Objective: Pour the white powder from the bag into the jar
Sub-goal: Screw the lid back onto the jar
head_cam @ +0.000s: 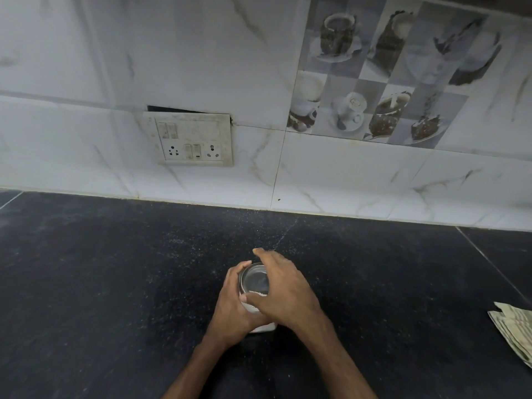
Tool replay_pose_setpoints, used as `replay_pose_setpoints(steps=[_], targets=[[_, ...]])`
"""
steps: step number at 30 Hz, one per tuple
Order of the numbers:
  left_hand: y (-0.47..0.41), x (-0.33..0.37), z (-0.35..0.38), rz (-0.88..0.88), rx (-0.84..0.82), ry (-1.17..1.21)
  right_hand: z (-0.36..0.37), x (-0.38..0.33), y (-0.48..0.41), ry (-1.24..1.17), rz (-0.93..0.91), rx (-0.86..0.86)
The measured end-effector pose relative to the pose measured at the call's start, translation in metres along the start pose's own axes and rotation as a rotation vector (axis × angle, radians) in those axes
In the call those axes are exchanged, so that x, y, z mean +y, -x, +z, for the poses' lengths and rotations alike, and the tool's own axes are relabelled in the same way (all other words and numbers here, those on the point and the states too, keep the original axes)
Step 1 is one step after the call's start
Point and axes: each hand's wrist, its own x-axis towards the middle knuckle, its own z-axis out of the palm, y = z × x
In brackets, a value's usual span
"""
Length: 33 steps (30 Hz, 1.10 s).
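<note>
Clear glass jar [254,279] holds white powder [261,328]
Left hand [230,306] and right hand [283,292] fingers wrap it; bag unseen, pouring seemingly done.

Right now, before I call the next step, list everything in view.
jar: one, clear glass, centre of counter, between both hands
white powder: one layer, white, inside the jar
counter: one, black speckled, lower frame
folded cloth: one, pale striped, counter's right edge
switchboard: one, soiled white, on wall, left of centre
picture tiles: one panel, grey, wall upper right
left hand: one, grip round the jar's side
right hand: one, grip over the jar's top
</note>
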Motion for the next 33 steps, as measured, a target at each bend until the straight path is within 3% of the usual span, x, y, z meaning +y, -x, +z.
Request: replay_pose_setpoints(steps=[2, 5, 8, 14, 21, 28, 33], targets=[[-0.001, 0.000, 0.001, 0.011, 0.011, -0.004, 0.003, 0.001, 0.002, -0.046, -0.072, -0.025], [-0.003, 0.000, -0.001, 0.020, 0.014, 0.012, 0.017, 0.000, 0.010, -0.126, -0.055, 0.097], [-0.004, -0.002, -0.004, 0.012, -0.011, 0.030, 0.031, 0.002, 0.013, -0.037, -0.076, 0.190], [-0.005, 0.000, -0.006, 0.038, -0.035, -0.002, 0.019, 0.019, -0.002, -0.071, -0.225, 0.027], [-0.004, -0.001, -0.008, 0.035, -0.019, 0.017, 0.044, 0.012, 0.004, 0.049, -0.238, 0.225], [-0.001, -0.002, -0.003, 0.041, 0.015, 0.014, 0.029, 0.015, -0.005, -0.056, -0.266, 0.083], [-0.003, 0.000, -0.002, 0.019, 0.030, -0.012, 0.051, 0.008, 0.000, 0.086, -0.251, 0.298]])
